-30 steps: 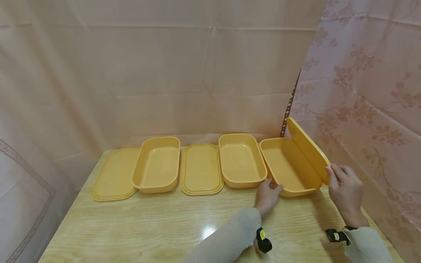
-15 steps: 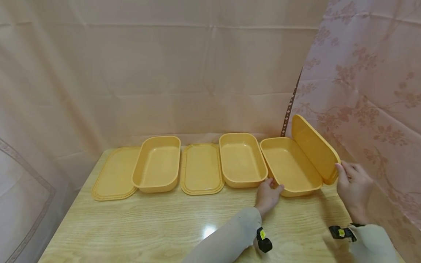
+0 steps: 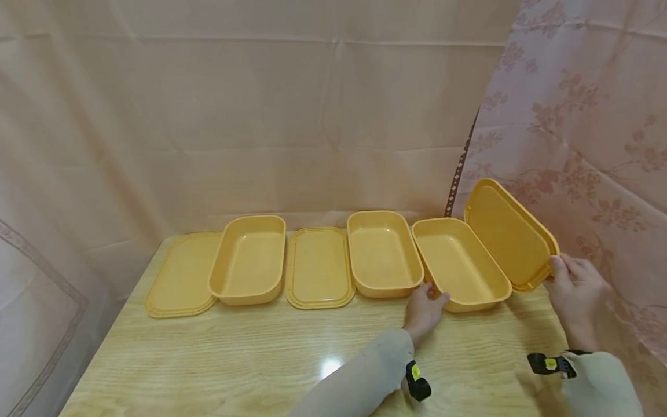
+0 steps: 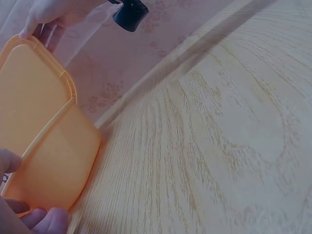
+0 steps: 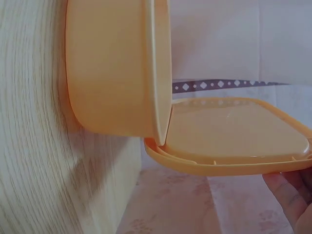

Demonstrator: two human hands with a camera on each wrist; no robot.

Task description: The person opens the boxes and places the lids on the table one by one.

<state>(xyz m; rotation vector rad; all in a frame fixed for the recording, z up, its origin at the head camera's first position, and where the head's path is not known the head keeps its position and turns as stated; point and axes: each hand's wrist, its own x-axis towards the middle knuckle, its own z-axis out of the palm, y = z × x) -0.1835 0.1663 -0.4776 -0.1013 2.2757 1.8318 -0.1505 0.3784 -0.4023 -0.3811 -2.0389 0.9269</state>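
A yellow rectangular food container point(image 3: 461, 260) with rounded corners sits open-topped at the table's right end. My left hand point(image 3: 423, 313) holds its near left corner, one digit at the rim and fingertips low on the wall in the left wrist view. My right hand point(image 3: 579, 295) pinches the near corner of a yellow lid point(image 3: 510, 234). The lid leans outward along the container's right side, inner face showing. In the right wrist view the lid point(image 5: 234, 131) has its lower edge right at the container's rim, and a thumb or finger point(image 5: 287, 197) presses its edge.
To the left stand two more open yellow containers, one point(image 3: 384, 252) beside my left hand and another point(image 3: 249, 260) farther left. Flat lids lie on the wooden table point(image 3: 234, 359), one between them point(image 3: 320, 269) and one point(image 3: 182, 278) at far left. Curtains point(image 3: 589, 145) hang behind and at right.
My right hand has swung the lid outward to the right, from standing steeply over the container's edge to leaning back beyond it. My left hand and the container have stayed put.
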